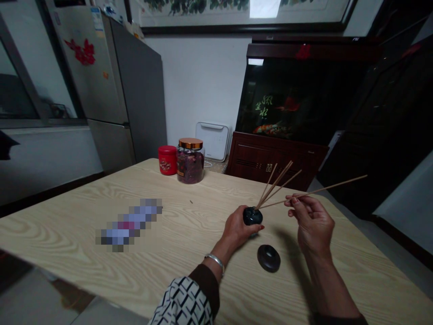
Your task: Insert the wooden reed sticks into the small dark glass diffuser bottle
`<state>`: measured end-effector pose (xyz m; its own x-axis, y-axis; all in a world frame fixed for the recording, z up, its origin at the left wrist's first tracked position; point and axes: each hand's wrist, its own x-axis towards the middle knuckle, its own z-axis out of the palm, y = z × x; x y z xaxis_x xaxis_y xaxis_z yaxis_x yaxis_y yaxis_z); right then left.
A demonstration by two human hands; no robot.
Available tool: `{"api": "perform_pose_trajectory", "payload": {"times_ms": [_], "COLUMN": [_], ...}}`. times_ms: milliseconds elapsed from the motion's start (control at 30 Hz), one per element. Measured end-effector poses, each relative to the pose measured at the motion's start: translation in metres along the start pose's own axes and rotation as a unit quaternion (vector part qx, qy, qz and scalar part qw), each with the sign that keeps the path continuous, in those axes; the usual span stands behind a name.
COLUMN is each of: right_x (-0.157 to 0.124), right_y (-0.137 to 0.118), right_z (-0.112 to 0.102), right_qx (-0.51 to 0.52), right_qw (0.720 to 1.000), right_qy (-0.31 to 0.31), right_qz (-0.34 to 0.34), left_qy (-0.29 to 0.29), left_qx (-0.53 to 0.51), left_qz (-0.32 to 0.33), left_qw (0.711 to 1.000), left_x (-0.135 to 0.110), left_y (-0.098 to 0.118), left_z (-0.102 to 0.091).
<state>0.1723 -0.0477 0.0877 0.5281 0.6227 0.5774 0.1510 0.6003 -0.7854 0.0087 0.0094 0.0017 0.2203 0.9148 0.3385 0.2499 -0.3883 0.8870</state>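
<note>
A squat, dark glazed vase holds fanned thin wooden sticks.

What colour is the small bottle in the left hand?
The bottle is dark teal, almost black, and shows best in the head view.

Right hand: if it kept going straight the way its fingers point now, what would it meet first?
The right hand, pinching a wooden stick, points left. It would probably meet the other wooden sticks first, then the small dark vase they stand in, held by the left hand. Depth is hard to judge from this view.
</note>
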Motion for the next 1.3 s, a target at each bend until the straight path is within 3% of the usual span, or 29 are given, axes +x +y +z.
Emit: {"api": "perform_pose_trajectory", "payload": {"times_ms": [167, 333, 600, 833, 1033, 1200, 1300], "right_x": [0.003, 0.006, 0.004, 0.002, -0.005, -0.007, -0.011], "right_y": [-0.004, -0.011, -0.005, 0.009, 0.031, 0.036, 0.048], "right_z": [0.006, 0.006, 0.012, 0.02, 0.026, 0.012, 0.0], "right_qx": [-0.036, -0.053, -0.046, -0.112, -0.239, -0.26, -0.268], "right_qw": [0.999, 0.997, 0.998, 0.987, 0.946, 0.94, 0.925], "right_qy": [-0.029, -0.001, -0.032, -0.119, -0.215, -0.216, -0.26], "right_qz": [-0.02, -0.059, -0.029, 0.008, 0.035, 0.047, 0.077], "left_qy": [0.002, 0.0, -0.005, -0.007, -0.009, -0.014, -0.034], "left_qx": [0.004, 0.003, 0.013, 0.015, 0.027, 0.019, 0.003], "left_qz": [-0.003, -0.003, -0.015, -0.009, -0.015, -0.011, -0.005], "left_qw": [1.0, 1.0, 1.0, 1.0, 0.999, 1.0, 0.999], "left_x": [0.001, 0.001, 0.0, 0.0, -0.001, -0.002, -0.003], "left_y": [-0.001, -0.002, 0.001, 0.003, 0.005, 0.006, 0.004], "left_z": [0.001, 0.002, 0.0, -0.001, -0.002, -0.003, -0.002]}}
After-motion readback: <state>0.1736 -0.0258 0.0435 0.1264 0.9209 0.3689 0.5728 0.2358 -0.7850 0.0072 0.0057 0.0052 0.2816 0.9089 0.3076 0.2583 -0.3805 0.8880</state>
